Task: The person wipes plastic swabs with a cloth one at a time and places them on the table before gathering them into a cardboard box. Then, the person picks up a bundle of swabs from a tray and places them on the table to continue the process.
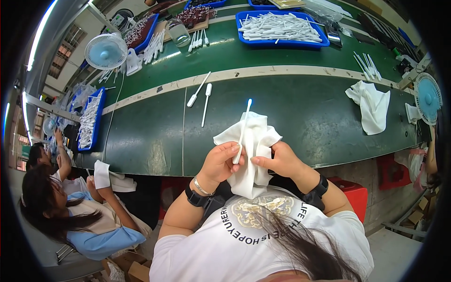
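My left hand (219, 160) pinches a slim white stick (244, 123) by its thick lower end, held upright over the near edge of the green table. The stick's far tip glows blue. Below and behind it hangs a crumpled white cloth (256, 138), gripped along its right side between the thumb and fingers of my right hand (284, 163). Part of the cloth also lies against my left fingers. Two similar sticks lie on the table beyond my left hand: a slanted stick (199, 89) and a straighter stick (206, 105).
A blue tray (300, 45) heaped with white sticks stands at the back; another blue tray (99, 120) is at left. A second white cloth (371, 105) lies at right, near a bundle of sticks (368, 67). Fans stand on both sides. A co-worker (80, 211) sits at left.
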Action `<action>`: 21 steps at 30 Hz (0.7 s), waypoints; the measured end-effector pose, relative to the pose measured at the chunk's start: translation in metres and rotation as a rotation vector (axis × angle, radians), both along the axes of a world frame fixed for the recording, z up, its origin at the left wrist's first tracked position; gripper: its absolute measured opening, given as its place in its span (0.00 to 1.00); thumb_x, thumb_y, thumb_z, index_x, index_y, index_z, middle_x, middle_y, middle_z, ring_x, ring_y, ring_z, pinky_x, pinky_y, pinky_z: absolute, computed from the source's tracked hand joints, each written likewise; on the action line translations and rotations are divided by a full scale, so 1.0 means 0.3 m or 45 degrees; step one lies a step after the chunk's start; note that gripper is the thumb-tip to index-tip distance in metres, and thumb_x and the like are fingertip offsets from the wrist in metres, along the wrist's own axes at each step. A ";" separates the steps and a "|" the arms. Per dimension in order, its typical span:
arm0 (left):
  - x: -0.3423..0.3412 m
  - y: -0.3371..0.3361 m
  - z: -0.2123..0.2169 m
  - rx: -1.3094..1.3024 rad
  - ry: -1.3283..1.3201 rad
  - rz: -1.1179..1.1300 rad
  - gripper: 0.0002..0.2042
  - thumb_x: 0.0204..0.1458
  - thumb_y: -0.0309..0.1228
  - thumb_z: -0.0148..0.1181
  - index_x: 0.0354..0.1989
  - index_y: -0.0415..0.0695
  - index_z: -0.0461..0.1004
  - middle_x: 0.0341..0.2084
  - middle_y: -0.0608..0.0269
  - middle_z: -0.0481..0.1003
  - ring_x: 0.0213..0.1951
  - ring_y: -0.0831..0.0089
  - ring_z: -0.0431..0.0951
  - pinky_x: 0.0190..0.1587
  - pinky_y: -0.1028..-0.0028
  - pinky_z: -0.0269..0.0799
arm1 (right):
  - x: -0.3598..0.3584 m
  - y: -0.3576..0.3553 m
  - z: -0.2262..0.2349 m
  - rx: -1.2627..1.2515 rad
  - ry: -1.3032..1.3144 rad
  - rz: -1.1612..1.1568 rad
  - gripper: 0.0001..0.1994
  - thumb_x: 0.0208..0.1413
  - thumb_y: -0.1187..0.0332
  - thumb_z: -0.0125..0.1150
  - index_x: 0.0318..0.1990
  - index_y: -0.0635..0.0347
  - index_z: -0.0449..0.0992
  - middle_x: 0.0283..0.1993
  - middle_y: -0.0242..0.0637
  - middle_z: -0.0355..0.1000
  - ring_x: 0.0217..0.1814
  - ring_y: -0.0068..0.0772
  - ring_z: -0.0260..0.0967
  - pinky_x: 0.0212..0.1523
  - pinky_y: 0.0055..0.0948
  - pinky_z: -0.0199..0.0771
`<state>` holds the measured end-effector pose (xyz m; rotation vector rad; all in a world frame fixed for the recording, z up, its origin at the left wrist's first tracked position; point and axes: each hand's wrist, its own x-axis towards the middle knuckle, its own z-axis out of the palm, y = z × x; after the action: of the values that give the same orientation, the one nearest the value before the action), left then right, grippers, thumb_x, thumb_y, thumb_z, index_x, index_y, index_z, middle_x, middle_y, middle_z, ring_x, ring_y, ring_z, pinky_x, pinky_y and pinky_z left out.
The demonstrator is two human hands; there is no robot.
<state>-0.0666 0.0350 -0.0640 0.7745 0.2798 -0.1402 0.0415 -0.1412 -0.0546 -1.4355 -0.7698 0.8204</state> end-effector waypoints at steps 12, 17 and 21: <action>-0.018 -0.015 0.000 0.061 -0.078 0.027 0.07 0.53 0.31 0.52 0.30 0.39 0.69 0.20 0.61 0.72 0.17 0.80 0.67 0.18 0.85 0.60 | -0.001 0.003 -0.044 0.086 0.169 -0.052 0.21 0.48 0.72 0.58 0.50 0.64 0.64 0.46 0.35 0.67 0.47 0.26 0.64 0.48 0.28 0.64; -0.011 -0.020 0.007 0.282 0.028 0.132 0.07 0.52 0.31 0.53 0.30 0.40 0.70 0.20 0.64 0.72 0.18 0.81 0.68 0.20 0.85 0.61 | 0.037 0.030 -0.014 0.375 0.717 -0.239 0.18 0.51 0.74 0.52 0.50 0.64 0.64 0.48 0.36 0.66 0.49 0.27 0.64 0.50 0.30 0.64; -0.001 -0.037 -0.002 0.605 -0.015 0.262 0.07 0.52 0.31 0.53 0.30 0.40 0.71 0.19 0.65 0.72 0.19 0.81 0.69 0.22 0.83 0.64 | 0.015 0.061 -0.022 0.334 0.751 -0.218 0.17 0.52 0.74 0.49 0.51 0.64 0.64 0.49 0.38 0.66 0.51 0.29 0.63 0.52 0.31 0.63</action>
<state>-0.0668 0.0238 -0.0646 1.2106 0.3859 0.1312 0.0460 -0.1228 -0.0613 -0.9364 -0.2836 0.9100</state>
